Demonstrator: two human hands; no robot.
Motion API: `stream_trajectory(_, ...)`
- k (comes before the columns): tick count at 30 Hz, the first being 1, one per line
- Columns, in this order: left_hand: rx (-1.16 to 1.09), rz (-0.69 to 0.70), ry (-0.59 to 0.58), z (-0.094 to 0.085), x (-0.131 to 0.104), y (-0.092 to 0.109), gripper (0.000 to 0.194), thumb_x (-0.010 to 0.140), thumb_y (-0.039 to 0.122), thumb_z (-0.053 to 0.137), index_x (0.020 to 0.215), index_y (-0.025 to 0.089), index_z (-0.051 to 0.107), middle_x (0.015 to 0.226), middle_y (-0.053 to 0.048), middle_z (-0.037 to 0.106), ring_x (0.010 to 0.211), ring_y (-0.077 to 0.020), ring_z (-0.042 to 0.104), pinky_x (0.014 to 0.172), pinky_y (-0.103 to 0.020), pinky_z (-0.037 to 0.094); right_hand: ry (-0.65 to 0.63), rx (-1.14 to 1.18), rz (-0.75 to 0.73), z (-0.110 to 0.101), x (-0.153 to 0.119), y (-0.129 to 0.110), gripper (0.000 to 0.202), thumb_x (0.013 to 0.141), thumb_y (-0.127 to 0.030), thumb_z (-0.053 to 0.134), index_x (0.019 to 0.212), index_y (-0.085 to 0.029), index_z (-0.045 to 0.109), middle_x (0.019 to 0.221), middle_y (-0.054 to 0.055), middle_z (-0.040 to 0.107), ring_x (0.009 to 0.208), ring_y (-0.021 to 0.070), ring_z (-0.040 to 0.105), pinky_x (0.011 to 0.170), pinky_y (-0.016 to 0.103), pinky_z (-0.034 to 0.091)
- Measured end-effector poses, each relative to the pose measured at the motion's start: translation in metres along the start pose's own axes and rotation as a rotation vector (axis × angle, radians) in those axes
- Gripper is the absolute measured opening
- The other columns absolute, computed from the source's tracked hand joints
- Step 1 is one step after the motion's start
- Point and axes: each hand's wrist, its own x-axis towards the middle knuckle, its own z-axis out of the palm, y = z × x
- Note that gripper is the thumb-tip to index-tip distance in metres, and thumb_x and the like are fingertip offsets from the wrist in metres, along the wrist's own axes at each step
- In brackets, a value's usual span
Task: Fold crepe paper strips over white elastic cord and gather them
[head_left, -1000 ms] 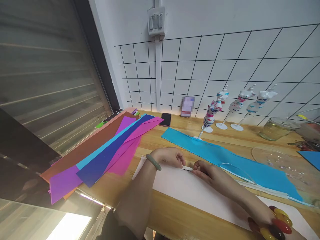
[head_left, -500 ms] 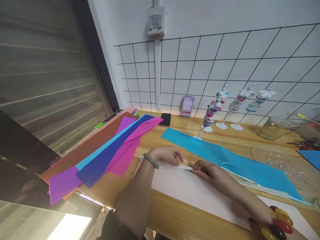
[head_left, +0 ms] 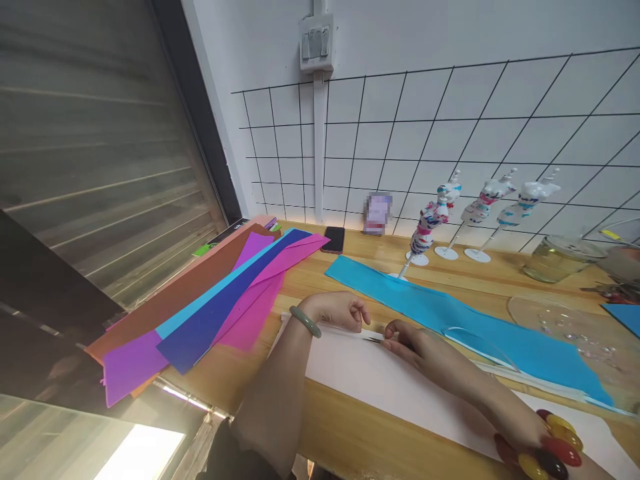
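Note:
A long pale sheet [head_left: 350, 363] lies along the front of the wooden table, with a narrow white strip [head_left: 369, 334] at its far edge. My left hand [head_left: 345, 311], with a green bangle on the wrist, rests at that edge, its fingers curled in. Whether they grip the strip is hidden. My right hand [head_left: 407, 341], wearing a bracelet of big coloured beads, is closed in a pinch just to the right. From its fingertips a thin, dark pointed tool [head_left: 373, 340] sticks out toward the left hand, over the strip. The rest of the tool is covered by the hand.
Coloured sheets [head_left: 210, 313] are heaped at the left. Behind my hands lie a blue sheet [head_left: 415, 297] and a phone [head_left: 333, 240]. Small dress forms [head_left: 433, 220], a glass jar [head_left: 560, 259] and a clear tray [head_left: 565, 327] with shiny bits stand further right.
My right hand has shifted very slightly, and more of the dark tool tip shows. My left hand stays put. The whole view has drifted a little.

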Motion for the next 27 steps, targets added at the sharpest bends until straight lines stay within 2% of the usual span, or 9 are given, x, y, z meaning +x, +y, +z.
stream_trajectory(13, -0.014, 0.036, -0.01, 0.0, 0.0, 0.0, 0.032, 0.06, 0.014, 0.057, 0.092, 0.022, 0.057, 0.073, 0.005, 0.055, 0.068, -0.0092, 0.053, 0.06, -0.02, 0.041, -0.007, -0.011, -0.032, 0.005, 0.013, -0.009, 0.032, 0.085, -0.048, 0.034, 0.088, -0.023, 0.053, 0.072, 0.002, 0.063, 0.06, 0.0154, 0.052, 0.053, 0.026, 0.035)
stream_trajectory(17, 0.002, 0.028, -0.016, -0.001, 0.0, 0.0, 0.032, 0.061, 0.016, 0.057, 0.092, 0.022, 0.057, 0.076, 0.005, 0.055, 0.068, -0.0091, 0.053, 0.06, -0.02, 0.041, 0.0, -0.006, -0.048, 0.006, 0.012, -0.008, 0.033, 0.086, -0.049, 0.032, 0.088, -0.023, 0.053, 0.077, 0.002, 0.064, 0.064, 0.0161, 0.053, 0.055, 0.026, 0.036)
stream_trajectory(27, -0.066, 0.02, -0.03, -0.001, 0.003, -0.005, 0.033, 0.063, 0.014, 0.059, 0.095, 0.022, 0.054, 0.079, 0.004, 0.055, 0.069, -0.0085, 0.054, 0.064, -0.022, 0.044, 0.035, 0.033, -0.053, 0.007, 0.01, -0.006, 0.03, 0.086, -0.046, 0.034, 0.086, -0.023, 0.052, 0.074, 0.002, 0.062, 0.064, 0.0156, 0.052, 0.056, 0.026, 0.037)
